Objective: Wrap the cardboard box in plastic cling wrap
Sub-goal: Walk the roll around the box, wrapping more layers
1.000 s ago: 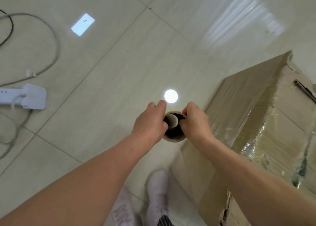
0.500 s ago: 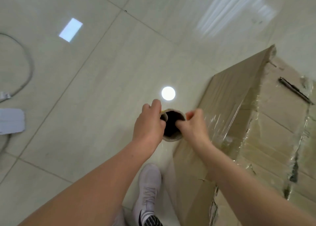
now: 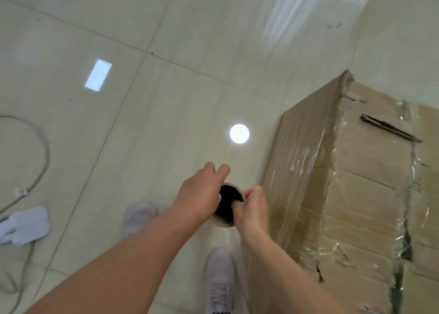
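Observation:
A large cardboard box [image 3: 370, 195] stands on the floor at the right, its near side and top covered with shiny wrinkled cling wrap. I hold the cling wrap roll [image 3: 229, 204] upright, looking down into its dark cardboard core, just left of the box's near corner. My left hand [image 3: 202, 195] grips the core's rim from the left with two fingers lifted. My right hand [image 3: 251, 207] grips the rim from the right, thumb inside. A sheet of film [image 3: 240, 254] runs down from the roll toward the box.
A dark metal pen-like tool [image 3: 389, 128] lies on the box top. A white power strip [image 3: 23, 226] with grey cables [image 3: 40, 161] lies on the tiled floor at the left. My white shoes [image 3: 219, 280] stand below the roll, close to the box.
My hands and the roll have shifted along the box's side while I stepped; the box's side face shows more film, and the power strip has come back into view at the left.

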Action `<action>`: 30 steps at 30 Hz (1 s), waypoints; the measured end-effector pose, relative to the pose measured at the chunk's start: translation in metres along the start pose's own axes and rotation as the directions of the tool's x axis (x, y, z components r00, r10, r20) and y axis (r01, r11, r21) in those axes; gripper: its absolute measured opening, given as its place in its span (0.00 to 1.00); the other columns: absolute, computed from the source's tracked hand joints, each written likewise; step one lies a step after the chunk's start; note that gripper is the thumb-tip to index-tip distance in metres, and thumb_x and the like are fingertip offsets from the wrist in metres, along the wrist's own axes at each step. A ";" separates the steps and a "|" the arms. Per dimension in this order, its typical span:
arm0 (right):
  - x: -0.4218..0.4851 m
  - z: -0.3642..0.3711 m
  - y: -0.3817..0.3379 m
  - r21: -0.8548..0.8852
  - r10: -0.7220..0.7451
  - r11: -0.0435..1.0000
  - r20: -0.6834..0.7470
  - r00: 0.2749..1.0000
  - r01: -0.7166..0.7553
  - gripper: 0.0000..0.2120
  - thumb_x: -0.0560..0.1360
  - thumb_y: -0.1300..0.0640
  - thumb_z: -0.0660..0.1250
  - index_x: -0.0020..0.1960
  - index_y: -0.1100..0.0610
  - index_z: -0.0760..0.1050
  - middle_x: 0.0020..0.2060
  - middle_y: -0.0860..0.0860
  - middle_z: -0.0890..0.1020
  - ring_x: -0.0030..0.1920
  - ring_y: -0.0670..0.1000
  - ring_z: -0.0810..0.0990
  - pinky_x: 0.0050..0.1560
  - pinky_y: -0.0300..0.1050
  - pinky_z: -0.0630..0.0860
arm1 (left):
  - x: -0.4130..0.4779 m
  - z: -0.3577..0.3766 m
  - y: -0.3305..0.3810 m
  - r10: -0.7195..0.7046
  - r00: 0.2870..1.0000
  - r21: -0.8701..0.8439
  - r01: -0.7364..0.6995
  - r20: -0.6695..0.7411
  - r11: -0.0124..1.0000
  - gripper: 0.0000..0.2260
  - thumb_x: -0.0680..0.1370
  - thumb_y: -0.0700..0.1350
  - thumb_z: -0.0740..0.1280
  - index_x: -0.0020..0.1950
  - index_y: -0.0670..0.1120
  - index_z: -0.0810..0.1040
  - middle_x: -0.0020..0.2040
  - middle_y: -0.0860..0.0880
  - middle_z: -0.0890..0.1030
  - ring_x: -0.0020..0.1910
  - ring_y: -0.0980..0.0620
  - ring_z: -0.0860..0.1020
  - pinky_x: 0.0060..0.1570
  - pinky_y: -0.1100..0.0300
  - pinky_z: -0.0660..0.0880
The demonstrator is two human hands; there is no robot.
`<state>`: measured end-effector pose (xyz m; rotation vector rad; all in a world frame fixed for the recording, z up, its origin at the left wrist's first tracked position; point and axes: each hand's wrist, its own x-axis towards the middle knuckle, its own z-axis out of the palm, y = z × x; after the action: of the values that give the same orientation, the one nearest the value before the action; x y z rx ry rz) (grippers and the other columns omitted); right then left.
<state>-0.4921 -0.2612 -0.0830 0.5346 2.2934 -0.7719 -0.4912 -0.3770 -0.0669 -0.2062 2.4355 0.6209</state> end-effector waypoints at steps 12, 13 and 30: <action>0.063 -0.054 -0.071 -0.579 -0.558 0.533 0.307 0.771 0.617 0.09 0.75 0.65 0.56 0.56 0.60 0.65 0.47 0.52 0.67 0.43 0.52 0.65 0.40 0.44 0.62 | 0.057 -0.030 0.002 0.028 0.992 -0.221 -0.055 -0.126 0.974 0.07 0.73 0.38 0.61 0.47 0.46 0.64 0.44 0.48 0.68 0.35 0.49 0.69 0.31 0.57 0.65; 0.068 -0.056 -0.066 -0.580 -0.574 0.529 0.293 0.765 0.620 0.10 0.76 0.64 0.56 0.57 0.60 0.66 0.49 0.52 0.69 0.43 0.51 0.65 0.41 0.44 0.63 | 0.060 -0.030 0.007 0.027 0.993 -0.234 -0.054 -0.118 0.971 0.07 0.73 0.38 0.61 0.47 0.46 0.64 0.45 0.48 0.69 0.36 0.48 0.70 0.32 0.56 0.66; 0.067 -0.046 -0.042 -0.148 -0.245 0.962 -0.091 0.965 0.231 0.08 0.72 0.66 0.60 0.44 0.57 0.61 0.41 0.51 0.69 0.41 0.53 0.69 0.36 0.44 0.63 | 0.096 -0.051 0.021 0.237 0.971 -0.001 -0.237 0.038 0.972 0.10 0.75 0.40 0.61 0.53 0.47 0.64 0.49 0.47 0.70 0.40 0.47 0.69 0.35 0.56 0.65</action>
<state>-0.5831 -0.2516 -0.0848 0.2452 2.5213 -0.7060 -0.6008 -0.3829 -0.0808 0.0997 2.4431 0.7173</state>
